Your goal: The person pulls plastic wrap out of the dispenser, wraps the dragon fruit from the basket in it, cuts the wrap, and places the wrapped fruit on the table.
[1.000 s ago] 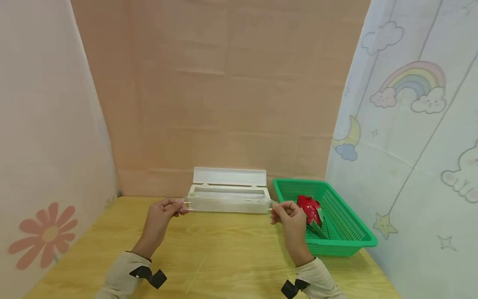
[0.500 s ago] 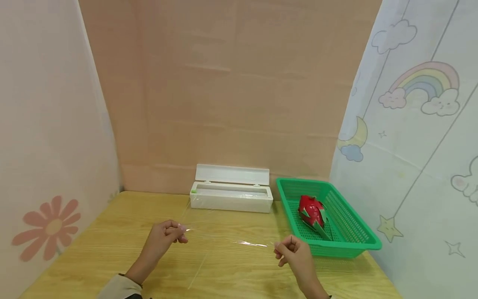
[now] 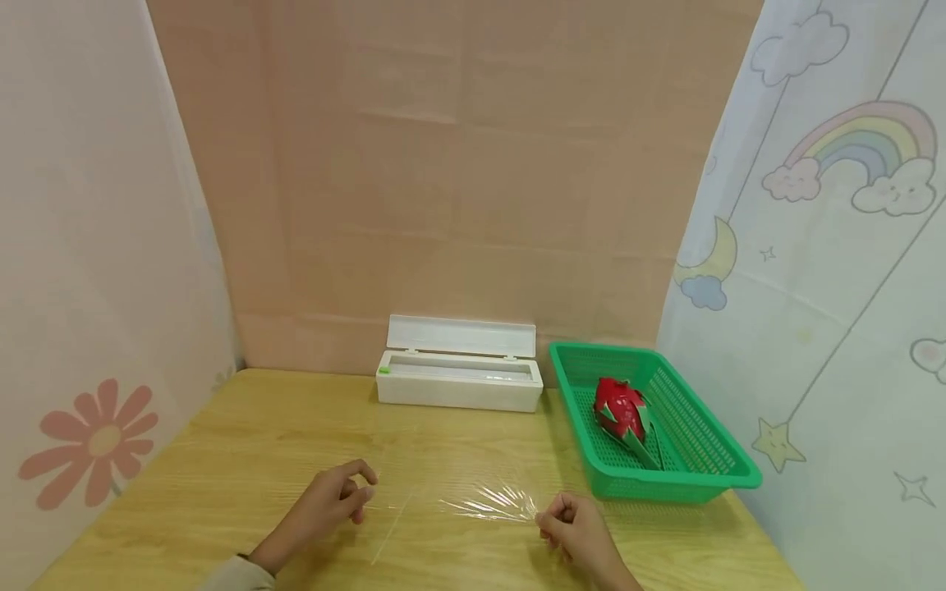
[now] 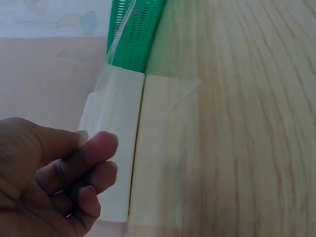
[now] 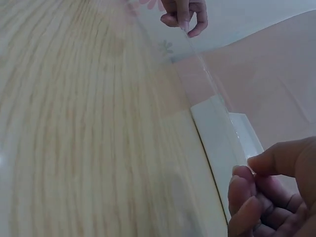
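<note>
Clear cling film (image 3: 498, 502) spreads low over the wooden table between my hands, with shiny creases fanning out from the right side. My right hand (image 3: 584, 533) pinches its right end between thumb and fingers. At the opposite end is my left hand (image 3: 325, 509). In the left wrist view, its thumb and finger pinch the film's edge, and the right wrist view shows that hand (image 5: 187, 15) at the film's far end. From the head, its index finger looks lifted off the thumb. Behind stands a white cling film box (image 3: 458, 392), lid (image 3: 461, 336) raised.
A green plastic basket (image 3: 668, 484) stands at the right, holding a red dragon fruit (image 3: 619, 406) with green scales. The wooden table (image 3: 296, 410) meets a tan backdrop at the back and patterned white sheets at both sides.
Both hands have drawn the cling film from the box toward the person and down to the table. The film now looks separate from the box. My left index finger has lifted.
</note>
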Demonstrator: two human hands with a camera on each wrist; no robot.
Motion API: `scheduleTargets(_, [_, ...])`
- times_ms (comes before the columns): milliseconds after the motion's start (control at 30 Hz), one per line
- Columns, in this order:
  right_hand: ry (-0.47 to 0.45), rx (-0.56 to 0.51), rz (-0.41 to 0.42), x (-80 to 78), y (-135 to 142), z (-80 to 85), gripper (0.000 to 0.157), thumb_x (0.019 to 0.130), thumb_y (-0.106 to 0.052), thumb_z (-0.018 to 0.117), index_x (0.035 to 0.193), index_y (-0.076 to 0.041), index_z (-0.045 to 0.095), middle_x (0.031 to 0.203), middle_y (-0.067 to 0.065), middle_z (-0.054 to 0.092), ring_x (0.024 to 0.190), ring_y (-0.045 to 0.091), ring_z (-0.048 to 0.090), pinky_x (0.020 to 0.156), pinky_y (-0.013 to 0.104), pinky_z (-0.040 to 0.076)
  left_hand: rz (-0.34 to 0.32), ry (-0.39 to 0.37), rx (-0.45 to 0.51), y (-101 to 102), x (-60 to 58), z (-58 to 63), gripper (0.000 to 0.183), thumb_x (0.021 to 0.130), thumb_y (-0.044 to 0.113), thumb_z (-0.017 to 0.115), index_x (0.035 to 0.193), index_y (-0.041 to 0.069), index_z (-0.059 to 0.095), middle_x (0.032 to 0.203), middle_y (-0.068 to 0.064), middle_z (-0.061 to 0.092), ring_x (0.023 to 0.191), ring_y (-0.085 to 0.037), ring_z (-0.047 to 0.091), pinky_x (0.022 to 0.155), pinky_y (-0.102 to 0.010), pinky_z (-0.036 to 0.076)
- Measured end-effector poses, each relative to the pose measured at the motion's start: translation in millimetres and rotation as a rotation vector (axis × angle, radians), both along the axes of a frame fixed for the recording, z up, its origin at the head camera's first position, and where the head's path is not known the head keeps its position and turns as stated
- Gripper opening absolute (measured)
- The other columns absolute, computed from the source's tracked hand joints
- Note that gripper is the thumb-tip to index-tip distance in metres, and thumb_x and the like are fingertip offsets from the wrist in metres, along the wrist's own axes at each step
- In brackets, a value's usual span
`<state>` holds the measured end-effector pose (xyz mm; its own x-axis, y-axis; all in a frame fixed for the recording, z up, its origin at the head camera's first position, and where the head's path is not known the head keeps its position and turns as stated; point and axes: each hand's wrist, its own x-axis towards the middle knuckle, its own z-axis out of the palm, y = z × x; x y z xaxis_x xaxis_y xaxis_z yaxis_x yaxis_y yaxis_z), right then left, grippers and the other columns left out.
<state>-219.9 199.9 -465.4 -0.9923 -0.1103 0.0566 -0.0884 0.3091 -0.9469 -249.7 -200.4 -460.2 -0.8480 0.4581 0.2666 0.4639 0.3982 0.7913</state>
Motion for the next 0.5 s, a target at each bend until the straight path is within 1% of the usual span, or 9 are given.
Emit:
scheduleTargets(67, [0.003,0.032,0.024,-1.8,0.6,-7.3,0.018,0.088,-0.005,0.072,0.077,0.002,0.06,0.063,0.004,0.062,0.047,0.007,0.05,0.043,0.018,0.039,-0.014,-0.005,-0.068,1.4,-3.2,-5.2,0.011,0.099,0.007,0.061,0.104,-0.002,0.062,0.059,0.004,0.06,0.048,-0.003,0.048,0.046,-0.018,0.037])
scheduleTargets(167, [0.023,0.078,0.062,-5.8,-0.1,-16.2,0.019,0.087,-0.005,0.072,0.075,0.001,0.059,0.059,0.002,0.059,0.047,0.006,0.051,0.043,0.019,0.041,0.004,-0.01,-0.16,3.6,-7.7,-11.3,0.003,0.098,0.007,0.063,0.096,0.004,0.064,0.058,0.007,0.056,0.05,0.0,0.045,0.048,-0.019,0.039])
scheduleTargets(267, [0.063,0.154,0.102,-9.2,-2.1,-20.1,0.022,0.086,-0.005,0.073,0.072,-0.002,0.057,0.055,-0.001,0.055,0.043,0.004,0.048,0.041,0.019,0.041,0.011,0.033,-0.237,5.3,-11.4,-16.7,0.007,0.096,0.005,0.064,0.091,0.009,0.063,0.059,0.011,0.051,0.052,0.001,0.041,0.049,-0.02,0.038])
scheduleTargets(300, [0.081,0.191,0.112,-10.3,-2.6,-20.6,0.023,0.085,-0.006,0.074,0.071,-0.004,0.056,0.054,-0.003,0.054,0.043,0.003,0.047,0.04,0.019,0.04,0.011,0.059,-0.262,5.6,-12.4,-18.2,0.009,0.096,0.005,0.065,0.089,0.011,0.062,0.06,0.012,0.049,0.054,0.001,0.04,0.05,-0.02,0.039])
scheduleTargets(367, [0.126,0.285,0.123,-12.2,-2.9,-20.7,0.026,0.085,-0.008,0.075,0.069,-0.007,0.055,0.053,-0.006,0.052,0.043,0.001,0.044,0.04,0.019,0.038,0.0,0.14,-0.318,6.6,-13.9,-20.1,0.013,0.095,0.005,0.066,0.087,0.013,0.06,0.063,0.015,0.046,0.056,0.003,0.039,0.052,-0.019,0.039])
scheduleTargets(467, [0.18,0.418,0.124,-14.6,-1.6,-20.1,0.029,0.084,-0.012,0.077,0.066,-0.011,0.055,0.054,-0.011,0.048,0.047,0.0,0.042,0.044,0.02,0.037,-0.026,0.292,-0.402,8.2,-14.5,-20.2,0.016,0.096,0.007,0.066,0.086,0.016,0.058,0.066,0.017,0.044,0.058,0.004,0.036,0.052,-0.018,0.038])
scheduleTargets(500, [0.189,0.45,0.122,-15.0,-0.7,-20.0,0.029,0.084,-0.014,0.077,0.065,-0.011,0.055,0.055,-0.011,0.047,0.049,0.0,0.041,0.045,0.021,0.037,-0.036,0.342,-0.422,8.5,-14.1,-19.4,0.015,0.096,0.008,0.065,0.087,0.016,0.058,0.067,0.017,0.047,0.058,0.004,0.036,0.053,-0.018,0.038])
